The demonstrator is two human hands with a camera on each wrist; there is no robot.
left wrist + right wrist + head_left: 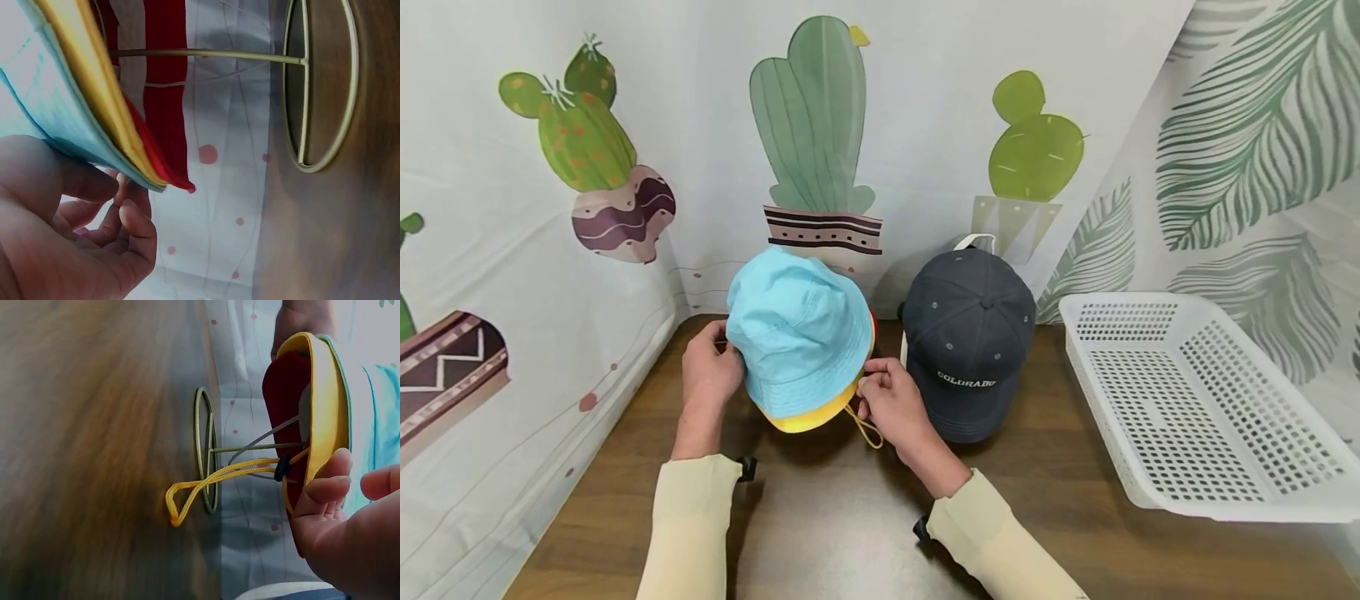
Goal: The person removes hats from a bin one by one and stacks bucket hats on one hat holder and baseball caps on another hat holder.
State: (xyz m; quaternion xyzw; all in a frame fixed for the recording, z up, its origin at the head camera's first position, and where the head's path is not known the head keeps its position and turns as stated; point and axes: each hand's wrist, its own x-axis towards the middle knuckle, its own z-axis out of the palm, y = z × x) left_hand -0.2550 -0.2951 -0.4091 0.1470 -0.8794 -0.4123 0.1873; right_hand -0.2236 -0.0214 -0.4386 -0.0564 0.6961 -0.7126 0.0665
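A light blue bucket hat (797,325) sits on top of a yellow hat (812,416), whose brim shows below it. Under both, red brim fabric (172,172) appears in the left wrist view. The stack rests on a brass-coloured wire stand (199,450) with a round base. At the left brim is my left hand (711,367), fingers curled close to its outer side; whether they pinch the fabric is unclear. My right hand (895,404) touches the right brim with bent fingers, a gap showing between thumb and fingertips. Beside it dangles a yellow cord (219,477) with a black toggle.
A dark baseball cap (977,333) lettered COLORADO stands just right of the bucket hats. Farther right is a white perforated plastic basket (1097,417). All rest on a brown wooden table (827,533), with a cactus-print curtain (707,167) behind.
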